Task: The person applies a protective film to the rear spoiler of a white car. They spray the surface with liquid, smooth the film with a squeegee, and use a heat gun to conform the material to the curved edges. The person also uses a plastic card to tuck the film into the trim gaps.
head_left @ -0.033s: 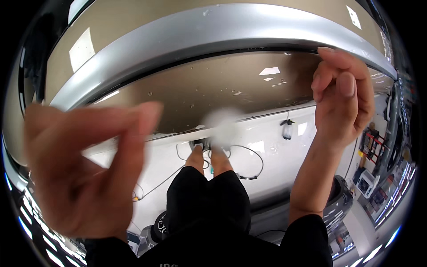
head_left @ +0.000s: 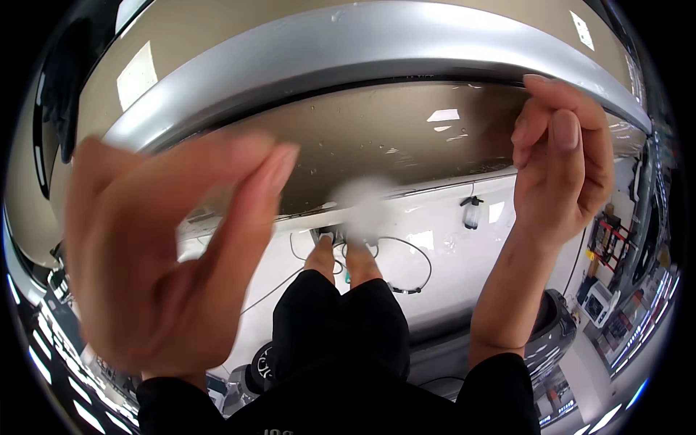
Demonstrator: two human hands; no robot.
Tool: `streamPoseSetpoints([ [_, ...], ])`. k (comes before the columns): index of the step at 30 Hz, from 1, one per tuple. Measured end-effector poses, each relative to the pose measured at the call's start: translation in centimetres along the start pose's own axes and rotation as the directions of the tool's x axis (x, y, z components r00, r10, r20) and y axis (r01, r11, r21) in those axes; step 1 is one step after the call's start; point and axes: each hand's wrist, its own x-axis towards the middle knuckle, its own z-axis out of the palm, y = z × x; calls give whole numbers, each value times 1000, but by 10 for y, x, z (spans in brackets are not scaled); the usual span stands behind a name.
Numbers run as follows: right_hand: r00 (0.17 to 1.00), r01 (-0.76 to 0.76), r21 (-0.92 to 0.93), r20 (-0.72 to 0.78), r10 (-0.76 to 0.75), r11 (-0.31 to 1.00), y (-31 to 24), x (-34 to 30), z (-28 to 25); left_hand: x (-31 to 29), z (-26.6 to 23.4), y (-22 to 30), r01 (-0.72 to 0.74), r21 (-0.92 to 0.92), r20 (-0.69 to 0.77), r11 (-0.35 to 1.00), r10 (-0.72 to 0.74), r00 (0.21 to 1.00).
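The right hand (head_left: pixel 562 156) is held up at the right of the view, with its fingers curled loosely together and the fingertips touching the lower edge of the silver trim strip (head_left: pixel 377 43) of a beige car panel (head_left: pixel 406 141). Nothing is seen pinched between these fingers. The left hand (head_left: pixel 167 261) is raised near the camera at the left, blurred; its fingers are half spread and slightly bent, and whether something thin is held in them cannot be told.

The panel fills the far upper part of the view, above both hands. It is judged to be rigid, heavy and fixed, so it is not a thing to be lifted. Its glossy paint looks smooth and probably slippery, and it can be marked easily. The best hold is judged to be the lower lip of the trim strip, where the right fingertips already rest.

The panel is shiny tan, with ceiling lights reflected in it and some small drops or specks on it. A white blurred spot (head_left: pixel 360 196) is seen near its lower edge. Below, a white floor (head_left: pixel 449 232) with a small spray bottle (head_left: pixel 472 212) and a thin cable (head_left: pixel 417 264) is visible, beside the person's feet (head_left: pixel 341 257).
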Motion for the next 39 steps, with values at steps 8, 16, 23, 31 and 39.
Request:
streamPoseSetpoints([
  [8, 999, 28, -31, 42, -27, 999, 2, 6, -2, 6, 41, 39, 272, 230, -77, 934, -262, 962],
  [16, 1000, -6, -81, 16, 8, 997, -3, 6, 0, 7, 45, 57, 420, 311, -140, 853, -396, 907],
  [23, 995, -16, -90, 97, 24, 996, -5, 2, -4, -3, 56, 55, 443, 212, -200, 871, -405, 892],
  [31, 991, -12, -91, 134, 25, 996, 1, -4, -12, -18, 57, 40, 351, -18, -152, 936, -350, 924],
  [39, 995, -87, -89, 45, 91, 992, -3, -6, -1, -11, 69, 54, 575, -113, -235, 810, -585, 776],
])
